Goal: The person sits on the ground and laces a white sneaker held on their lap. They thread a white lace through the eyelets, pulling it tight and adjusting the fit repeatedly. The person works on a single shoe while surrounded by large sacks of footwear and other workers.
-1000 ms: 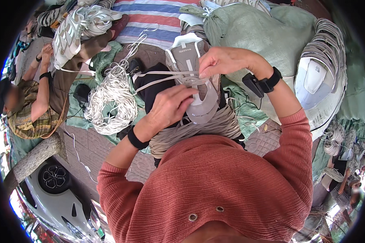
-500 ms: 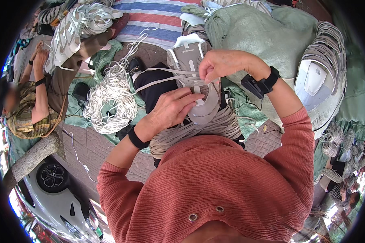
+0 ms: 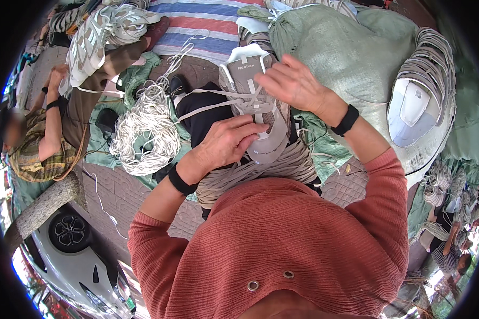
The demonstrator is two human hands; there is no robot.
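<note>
A grey-beige shoe upper (image 3: 245,72) with a white-edged tongue lies over my lap, its toe toward me. My left hand (image 3: 226,141) grips it by the lacing near the toe, thumb and fingers close together. Pale flat shoelaces (image 3: 210,109) run from the eyelets leftward over a dark-clothed knee. One lace crosses the tongue up to my right hand (image 3: 295,87), which is raised just right of the upper with curled fingers. A thin strand trails to the right of that hand. The exact grip is partly blurred. More stacked uppers (image 3: 261,175) lie beneath, against my body.
A coiled heap of white laces (image 3: 146,138) lies on green sheeting at left. Large green sacks (image 3: 335,48) stand ahead, with nested uppers (image 3: 423,90) at right. Another person (image 3: 48,127) sits at far left near more uppers (image 3: 98,42). A car (image 3: 77,266) stands lower left.
My right hand has lifted up and to the right, away from the eyelets, drawing a lace across the tongue. My left hand stays on the upper.
</note>
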